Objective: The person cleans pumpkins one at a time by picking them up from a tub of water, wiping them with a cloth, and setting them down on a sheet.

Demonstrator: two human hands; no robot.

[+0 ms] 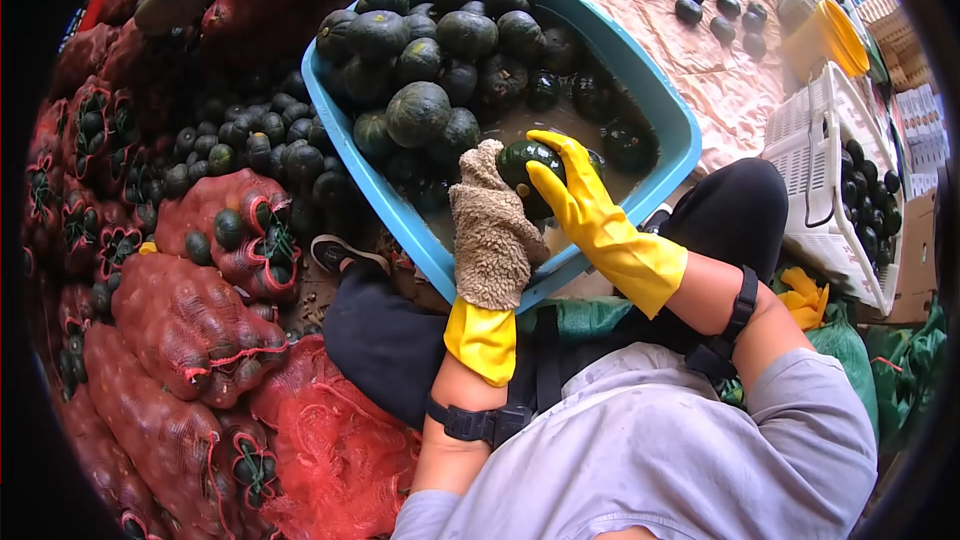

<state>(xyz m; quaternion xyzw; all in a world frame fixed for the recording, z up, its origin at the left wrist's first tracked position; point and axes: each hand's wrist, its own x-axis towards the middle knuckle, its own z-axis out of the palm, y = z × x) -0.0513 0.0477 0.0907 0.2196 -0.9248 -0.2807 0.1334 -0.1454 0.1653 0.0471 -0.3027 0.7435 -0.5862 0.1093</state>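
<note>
Both my hands wear yellow rubber gloves and meet over the near side of a blue tub (684, 145). My right hand (585, 200) is closed round a wet, dark green squash (520, 162), fingers over its right side. Around my left hand (497, 230) a brown fluffy cloth (490, 215) is wrapped, pressed to the squash's left side. The cloth hides the left fingers; only the yellow cuff shows. Murky water lies in the tub, with a heap of dark green squashes (418, 114) at its far left and some partly sunk at the right.
Red mesh sacks (190, 325) of squashes crowd the left, beside a loose pile of squashes (270, 140) on the ground. Several squashes (688, 10) lie on a pinkish sheet (740, 90) at the back right. A white crate (808, 180) with dark green produce stands right.
</note>
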